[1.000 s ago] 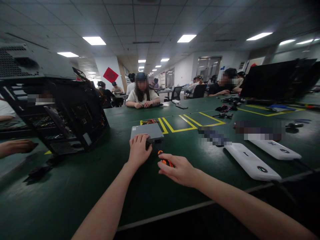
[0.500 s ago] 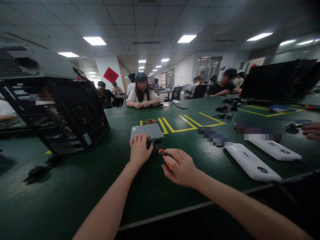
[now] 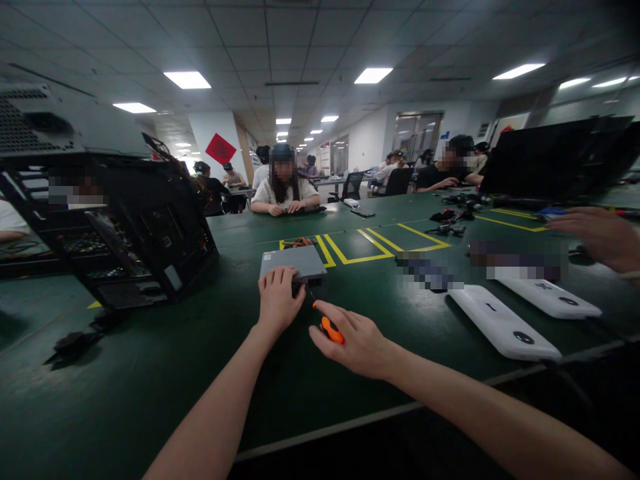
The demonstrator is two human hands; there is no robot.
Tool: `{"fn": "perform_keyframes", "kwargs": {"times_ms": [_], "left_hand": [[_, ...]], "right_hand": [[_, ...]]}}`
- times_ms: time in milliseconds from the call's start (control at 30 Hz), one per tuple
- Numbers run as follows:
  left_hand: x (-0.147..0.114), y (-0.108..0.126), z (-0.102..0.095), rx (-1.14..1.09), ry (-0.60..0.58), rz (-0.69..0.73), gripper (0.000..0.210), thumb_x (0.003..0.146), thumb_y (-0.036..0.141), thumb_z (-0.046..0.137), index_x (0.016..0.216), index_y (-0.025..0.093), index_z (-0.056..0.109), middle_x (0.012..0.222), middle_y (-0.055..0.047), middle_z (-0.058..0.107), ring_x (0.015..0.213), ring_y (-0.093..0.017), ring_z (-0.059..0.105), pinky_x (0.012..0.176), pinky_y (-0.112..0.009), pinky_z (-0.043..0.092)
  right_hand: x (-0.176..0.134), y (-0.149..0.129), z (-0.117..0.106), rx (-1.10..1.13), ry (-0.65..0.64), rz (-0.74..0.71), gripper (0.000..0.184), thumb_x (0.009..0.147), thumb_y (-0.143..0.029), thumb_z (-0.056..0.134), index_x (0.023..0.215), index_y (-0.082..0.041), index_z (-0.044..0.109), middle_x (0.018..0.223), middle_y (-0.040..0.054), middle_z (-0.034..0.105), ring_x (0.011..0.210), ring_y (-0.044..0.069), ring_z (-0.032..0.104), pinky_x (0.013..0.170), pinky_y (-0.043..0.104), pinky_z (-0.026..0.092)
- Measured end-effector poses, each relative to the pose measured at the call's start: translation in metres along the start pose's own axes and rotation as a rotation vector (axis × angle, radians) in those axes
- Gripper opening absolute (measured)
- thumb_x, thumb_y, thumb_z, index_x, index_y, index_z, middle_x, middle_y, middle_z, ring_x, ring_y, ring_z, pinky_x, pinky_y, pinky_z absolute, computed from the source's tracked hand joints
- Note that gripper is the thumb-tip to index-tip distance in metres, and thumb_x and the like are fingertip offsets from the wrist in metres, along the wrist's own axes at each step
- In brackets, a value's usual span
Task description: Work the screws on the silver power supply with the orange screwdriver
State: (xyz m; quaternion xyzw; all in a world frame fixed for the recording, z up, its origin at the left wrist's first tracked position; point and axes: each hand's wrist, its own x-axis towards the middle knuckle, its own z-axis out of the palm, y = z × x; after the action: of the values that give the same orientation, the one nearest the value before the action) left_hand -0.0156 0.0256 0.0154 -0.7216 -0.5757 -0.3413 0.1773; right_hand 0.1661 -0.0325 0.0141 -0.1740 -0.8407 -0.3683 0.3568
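A grey metal computer power supply (image 3: 301, 259) lies on the green table in front of me. My left hand (image 3: 279, 293) grips its near left part, fingers over the top. In my right hand (image 3: 360, 337) is a screwdriver (image 3: 331, 330) with an orange and black handle, its thin shaft pointing at the near side of the power supply beside the socket. Thumb and index finger are spread around the handle, which rests against the palm side. Whether the tip touches a screw is too small to tell. Coloured cables (image 3: 300, 243) lie behind the power supply.
At left stands an open black computer case (image 3: 150, 233) with a grey unit (image 3: 100, 127) on top. Two white devices (image 3: 505, 322) lie at right. Another person's hand (image 3: 595, 230) reaches in at far right. Monitors (image 3: 537, 160) stand behind. Someone (image 3: 285, 187) sits opposite.
My right hand has shifted slightly left and loosened, index finger now stretched along the screwdriver and thumb apart. The left hand stays put. At far right, another person's hand has come further in.
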Motion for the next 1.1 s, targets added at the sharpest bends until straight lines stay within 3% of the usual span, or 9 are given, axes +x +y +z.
{"fn": "perform_keyframes", "kwargs": {"times_ms": [100, 233, 467, 667, 867, 1000, 1100], "left_hand": [[0.0001, 0.0, 0.0004, -0.005, 0.002, -0.003, 0.027, 0.077, 0.029, 0.051, 0.103, 0.022, 0.052, 0.111, -0.007, 0.056, 0.104, -0.025, 0.046, 0.089, -0.04, 0.031], [0.0001, 0.0003, 0.0007, -0.006, 0.0, -0.007, 0.027, 0.077, 0.028, 0.051, 0.103, 0.023, 0.052, 0.111, -0.008, 0.056, 0.105, -0.025, 0.045, 0.09, -0.041, 0.031], [0.0005, -0.0014, 0.0011, -0.007, 0.002, 0.004, 0.027, 0.077, 0.029, 0.051, 0.103, 0.022, 0.052, 0.111, -0.007, 0.056, 0.104, -0.025, 0.045, 0.089, -0.041, 0.031], [0.0005, -0.0004, 0.0005, -0.006, -0.007, -0.004, 0.028, 0.076, 0.028, 0.051, 0.103, 0.023, 0.052, 0.112, -0.008, 0.056, 0.104, -0.025, 0.045, 0.089, -0.041, 0.031], [0.0003, -0.0007, 0.0002, -0.003, -0.01, 0.0, 0.028, 0.076, 0.028, 0.052, 0.103, 0.023, 0.052, 0.112, -0.007, 0.056, 0.105, -0.025, 0.045, 0.089, -0.04, 0.031], [0.0, -0.0008, 0.0003, -0.007, -0.002, 0.008, 0.028, 0.076, 0.029, 0.052, 0.103, 0.022, 0.052, 0.112, -0.007, 0.056, 0.104, -0.025, 0.046, 0.089, -0.04, 0.031], [-0.0002, -0.0008, 0.0, -0.005, 0.0, 0.015, 0.028, 0.076, 0.029, 0.052, 0.103, 0.022, 0.052, 0.112, -0.007, 0.056, 0.105, -0.025, 0.045, 0.09, -0.04, 0.031]], "right_hand": [[0.0011, 0.0005, 0.0, -0.013, 0.005, -0.001, 0.024, 0.082, -0.015, 0.051, 0.104, -0.024, 0.05, 0.105, 0.0112, 0.059, 0.096, 0.019, 0.059, 0.065, 0.023, 0.05], [0.0021, 0.0007, -0.0006, 0.007, -0.001, 0.016, 0.014, 0.081, -0.015, 0.05, 0.094, -0.02, 0.053, 0.103, 0.0123, 0.06, 0.101, 0.022, 0.057, 0.073, 0.029, 0.049], [0.0021, 0.0005, -0.0012, -0.02, -0.001, -0.018, 0.03, 0.082, -0.017, 0.052, 0.11, -0.027, 0.049, 0.111, 0.011, 0.058, 0.101, 0.019, 0.058, 0.066, 0.021, 0.05], [0.002, 0.0008, -0.0005, 0.059, -0.03, -0.033, 0.017, 0.084, -0.018, 0.048, 0.1, -0.02, 0.053, 0.11, 0.013, 0.059, 0.109, 0.023, 0.053, 0.078, 0.03, 0.05], [0.0014, 0.0009, -0.0003, 0.041, -0.019, -0.043, 0.03, 0.083, -0.017, 0.051, 0.111, -0.026, 0.048, 0.115, 0.0128, 0.056, 0.108, 0.021, 0.054, 0.068, 0.021, 0.051], [0.0003, 0.0011, 0.0005, 0.028, -0.049, -0.013, 0.021, 0.083, -0.019, 0.051, 0.104, -0.023, 0.05, 0.113, 0.0131, 0.056, 0.109, 0.022, 0.053, 0.073, 0.026, 0.051], [-0.0002, -0.0007, 0.0022, 0.05, -0.083, -0.071, 0.022, 0.083, -0.02, 0.051, 0.104, -0.024, 0.049, 0.115, 0.014, 0.054, 0.113, 0.025, 0.049, 0.073, 0.028, 0.051]]}}
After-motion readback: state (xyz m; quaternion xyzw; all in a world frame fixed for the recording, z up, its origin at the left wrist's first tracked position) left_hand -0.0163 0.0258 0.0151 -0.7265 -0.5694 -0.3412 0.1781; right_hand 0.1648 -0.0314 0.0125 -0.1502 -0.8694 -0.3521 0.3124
